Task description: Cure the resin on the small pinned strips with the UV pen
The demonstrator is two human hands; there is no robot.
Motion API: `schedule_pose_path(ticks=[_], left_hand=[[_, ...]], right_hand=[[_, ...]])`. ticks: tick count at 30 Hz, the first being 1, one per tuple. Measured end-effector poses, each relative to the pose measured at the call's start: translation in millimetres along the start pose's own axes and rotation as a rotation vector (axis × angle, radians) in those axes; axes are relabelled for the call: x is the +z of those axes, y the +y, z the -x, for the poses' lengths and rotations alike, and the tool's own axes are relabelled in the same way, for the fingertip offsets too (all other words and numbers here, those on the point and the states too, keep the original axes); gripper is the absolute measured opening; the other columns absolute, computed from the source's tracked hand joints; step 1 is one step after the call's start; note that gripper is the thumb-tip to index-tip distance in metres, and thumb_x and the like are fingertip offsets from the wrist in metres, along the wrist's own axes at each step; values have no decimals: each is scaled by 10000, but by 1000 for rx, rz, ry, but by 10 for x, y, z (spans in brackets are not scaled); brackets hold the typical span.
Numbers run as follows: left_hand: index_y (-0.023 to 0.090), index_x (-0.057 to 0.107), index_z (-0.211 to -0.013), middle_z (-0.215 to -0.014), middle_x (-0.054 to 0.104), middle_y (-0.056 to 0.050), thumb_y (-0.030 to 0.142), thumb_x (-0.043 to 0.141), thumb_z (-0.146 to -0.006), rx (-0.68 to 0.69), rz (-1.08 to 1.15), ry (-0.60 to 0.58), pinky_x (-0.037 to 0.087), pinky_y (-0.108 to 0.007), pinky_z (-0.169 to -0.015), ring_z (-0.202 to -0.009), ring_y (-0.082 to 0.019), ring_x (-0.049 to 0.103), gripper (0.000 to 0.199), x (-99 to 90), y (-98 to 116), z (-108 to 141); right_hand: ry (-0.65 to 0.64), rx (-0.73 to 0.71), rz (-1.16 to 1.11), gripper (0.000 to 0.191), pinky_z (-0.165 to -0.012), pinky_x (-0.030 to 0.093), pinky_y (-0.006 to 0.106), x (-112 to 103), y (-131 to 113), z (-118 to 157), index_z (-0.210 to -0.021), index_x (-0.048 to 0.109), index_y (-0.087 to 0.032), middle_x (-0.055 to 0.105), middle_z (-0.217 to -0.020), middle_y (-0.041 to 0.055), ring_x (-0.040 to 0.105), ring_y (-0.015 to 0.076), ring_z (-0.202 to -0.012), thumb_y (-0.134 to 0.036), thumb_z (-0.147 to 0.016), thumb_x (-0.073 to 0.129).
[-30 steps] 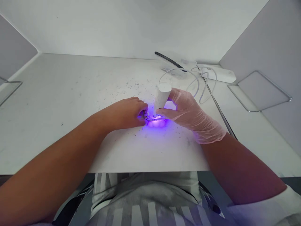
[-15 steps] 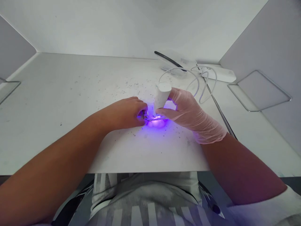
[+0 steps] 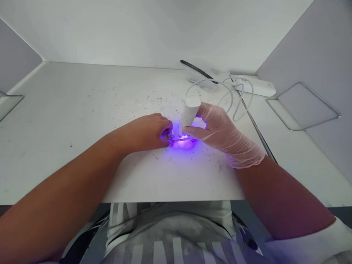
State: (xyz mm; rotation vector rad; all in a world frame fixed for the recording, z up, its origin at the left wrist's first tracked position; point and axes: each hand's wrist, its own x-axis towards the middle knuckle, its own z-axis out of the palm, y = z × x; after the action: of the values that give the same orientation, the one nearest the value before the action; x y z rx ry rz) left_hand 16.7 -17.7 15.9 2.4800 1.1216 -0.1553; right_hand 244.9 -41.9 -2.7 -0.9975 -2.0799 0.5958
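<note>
My right hand (image 3: 217, 128), in a thin translucent glove, is closed around a white handheld UV lamp (image 3: 189, 112). The lamp points down and throws violet light onto the table. Just left of it, my bare left hand (image 3: 154, 131) has its fingers closed on one end of a small, thin, shiny piece (image 3: 178, 138). That piece lies directly beneath the lamp, and the glare hides its exact kind. Whether the lamp touches it I cannot tell. A white cable (image 3: 231, 99) runs from the lamp toward the back right.
The white table (image 3: 68, 110) is scattered with small dark specks. At the back lie a black curved strip (image 3: 198, 69), a clear plastic bag (image 3: 205, 83) and a white elongated device (image 3: 257, 87). A dark rod-like strip (image 3: 257, 128) runs along the right. Wire frames (image 3: 316, 99) stand at the sides.
</note>
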Motion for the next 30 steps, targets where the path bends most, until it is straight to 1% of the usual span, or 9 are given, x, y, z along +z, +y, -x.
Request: schedule_pose_path(ticks=[4, 12, 19, 24, 30], left_hand=[[214, 625, -829, -837, 663, -34, 413, 627, -886, 3, 0, 2, 405, -346, -690, -799, -186, 570, 207, 7, -4, -3], [214, 627, -844, -842, 659, -39, 406, 624, -882, 4, 3, 0, 411, -346, -701, -820, -195, 576, 196, 7, -3, -5], [214, 636, -837, -835, 667, -39, 390, 624, -870, 8, 5, 12, 389, -341, -689, -807, -195, 573, 179, 8, -8, -7], [209, 644, -845, -837, 667, -40, 399, 629, -879, 3, 6, 3, 397, -336, -687, -805, -190, 575, 194, 6, -1, -7], [212, 648, -857, -859, 674, -36, 396, 631, -887, 15, -1, 8, 415, -338, -704, -825, -188, 579, 187, 12, -5, -7]], right_hand=[[4, -19, 14, 142, -764, 523, 373, 4, 27, 9, -948, 706, -207, 715, -914, 28, 684, 198, -826, -321, -867, 728], [10, -33, 19, 149, -745, 519, 369, 9, 31, 6, -950, 710, -200, 712, -898, 30, 678, 195, -806, -327, -872, 723], [5, -20, 23, 145, -748, 517, 368, 1, 13, 3, -939, 705, -191, 710, -897, 37, 681, 196, -806, -316, -865, 714], [1, -13, 14, 131, -744, 519, 353, 2, -3, -5, -936, 704, -205, 715, -901, 29, 677, 192, -815, -314, -863, 718], [5, -2, 26, 137, -742, 517, 368, 4, -9, -7, -911, 698, -196, 704, -882, 38, 672, 195, -790, -323, -858, 700]])
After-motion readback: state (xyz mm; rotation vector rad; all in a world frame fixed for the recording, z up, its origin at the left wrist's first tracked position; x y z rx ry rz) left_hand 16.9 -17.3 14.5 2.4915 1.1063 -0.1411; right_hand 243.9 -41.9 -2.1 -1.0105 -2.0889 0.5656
